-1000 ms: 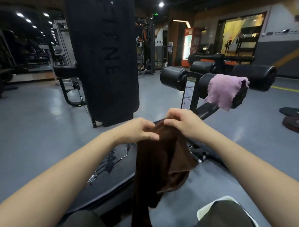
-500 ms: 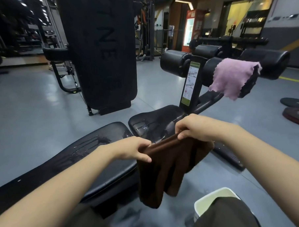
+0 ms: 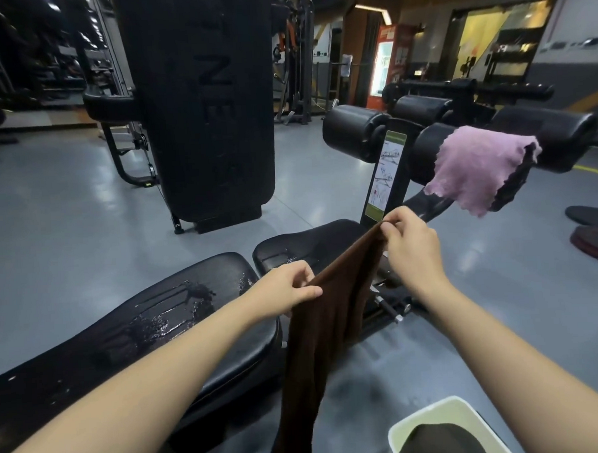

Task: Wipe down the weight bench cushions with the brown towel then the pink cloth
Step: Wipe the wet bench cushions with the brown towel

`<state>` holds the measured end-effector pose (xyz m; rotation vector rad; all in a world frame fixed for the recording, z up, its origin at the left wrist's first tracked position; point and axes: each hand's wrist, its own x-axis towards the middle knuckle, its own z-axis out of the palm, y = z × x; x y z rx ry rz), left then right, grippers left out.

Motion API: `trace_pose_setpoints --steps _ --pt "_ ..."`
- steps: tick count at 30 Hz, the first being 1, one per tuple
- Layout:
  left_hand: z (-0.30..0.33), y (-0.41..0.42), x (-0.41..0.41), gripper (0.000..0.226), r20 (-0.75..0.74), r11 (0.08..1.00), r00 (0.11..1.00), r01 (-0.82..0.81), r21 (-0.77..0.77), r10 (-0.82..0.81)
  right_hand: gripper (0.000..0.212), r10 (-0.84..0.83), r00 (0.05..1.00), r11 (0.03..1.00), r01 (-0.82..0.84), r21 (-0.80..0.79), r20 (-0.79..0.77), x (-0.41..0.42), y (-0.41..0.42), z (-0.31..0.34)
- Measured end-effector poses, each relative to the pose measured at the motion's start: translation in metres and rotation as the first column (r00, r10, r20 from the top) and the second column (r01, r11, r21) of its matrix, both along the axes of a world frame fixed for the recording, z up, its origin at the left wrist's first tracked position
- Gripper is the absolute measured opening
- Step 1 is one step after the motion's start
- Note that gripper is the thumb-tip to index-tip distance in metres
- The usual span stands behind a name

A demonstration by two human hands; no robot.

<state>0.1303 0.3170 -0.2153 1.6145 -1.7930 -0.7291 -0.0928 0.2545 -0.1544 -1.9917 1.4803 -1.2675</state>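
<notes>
Head view shows you the long back cushion (image 3: 151,321) of the weight bench low on your left, black, glossy and streaked with pooled liquid, and the smaller seat cushion (image 3: 305,246) just beyond it. Expect that wet vinyl to be slick under cloth. Between your hands hangs the brown towel (image 3: 326,324): soft, limp and light by the look of it, draping down past the bench edge. Your left hand (image 3: 286,288) pinches one top corner and your right hand (image 3: 412,252) pinches the other, higher up, so the top edge runs taut. Bunching it into one palm would likely give you firmer pressure. The pink cloth (image 3: 476,170) lies draped over a roller pad (image 3: 547,136) ahead, well apart. A white bin (image 3: 436,415) stands near your knee, and the upright placard post (image 3: 384,174) rises at the seat's far end.
</notes>
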Motion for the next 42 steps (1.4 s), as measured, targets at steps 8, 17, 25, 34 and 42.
trace_pose_setpoints --steps 8,17,25,34,42 --pt "-0.002 -0.068 -0.016 0.015 -0.098 0.968 0.983 -0.174 -0.183 0.158 0.012 -0.004 0.975 0.977 0.051 -0.205 0.224 0.019 -0.078 0.013" --pt "-0.067 -0.141 0.044 0.018 -0.131 0.898 0.900 -0.430 -0.096 0.416 0.030 0.234 0.968 0.969 -0.240 -0.056 -0.096 0.101 -0.190 -0.061" --pt "-0.120 -0.153 0.046 0.021 0.223 0.863 0.839 -0.452 -0.225 0.497 0.090 0.283 0.646 0.951 -0.282 0.123 -0.709 0.104 -0.184 -0.166" --pt "-0.114 -0.092 0.066 0.019 0.304 0.872 0.839 -0.343 -0.350 0.452 0.077 0.150 0.632 0.972 -0.236 -0.005 -0.760 0.106 -0.147 -0.171" --pt "-0.163 0.005 0.090 0.032 0.385 0.910 0.843 -0.253 -0.329 0.374 0.100 0.260 0.462 0.957 -0.243 0.161 -0.848 0.100 -0.158 -0.173"
